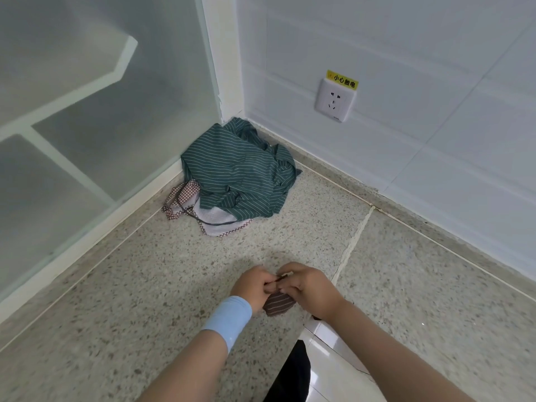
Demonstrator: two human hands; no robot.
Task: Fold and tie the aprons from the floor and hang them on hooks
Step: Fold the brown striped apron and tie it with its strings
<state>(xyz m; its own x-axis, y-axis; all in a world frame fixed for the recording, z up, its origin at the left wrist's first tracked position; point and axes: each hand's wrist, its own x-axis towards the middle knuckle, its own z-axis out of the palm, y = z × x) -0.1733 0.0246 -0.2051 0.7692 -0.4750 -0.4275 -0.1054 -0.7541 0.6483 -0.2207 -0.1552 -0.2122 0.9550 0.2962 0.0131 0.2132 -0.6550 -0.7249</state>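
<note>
1. Brown striped apron [278,305]: it is gathered into a small, tight bundle and held between both hands, above the middle of the floor [145,285] and towards its near edge.
2. Grip: the left hand [253,285] and the right hand [311,290] meet over the top of the bundle. Both have their fingers curled in and pinch the cloth. A thin pale strip [285,275] shows between the fingertips. We take it to be the tie, though it is too small to confirm.
3. Step in hand, in our judgement: tying off this folded apron. We cannot see whether a knot is formed.
4. Next move, in our judgement: pull the tie snug without letting the fold spring open, then carry the bundle to a hook. No hook is in view.
5. Left wrist: it carries a light blue wristband [229,317].
6. Work outstanding: a green striped apron [237,169] lies crumpled in the far corner of the floor, where the glass panel [87,111] meets the tiled wall [435,111]. A red checked apron [185,190] lies partly under it, on the side next to the glass panel, with a dark strap trailing across it.
7. Writing: a wall socket [335,100] sits low on the tiled wall, and the yellow label [342,80] on its top edge reads "小心触电". We find no brand marks.
</note>
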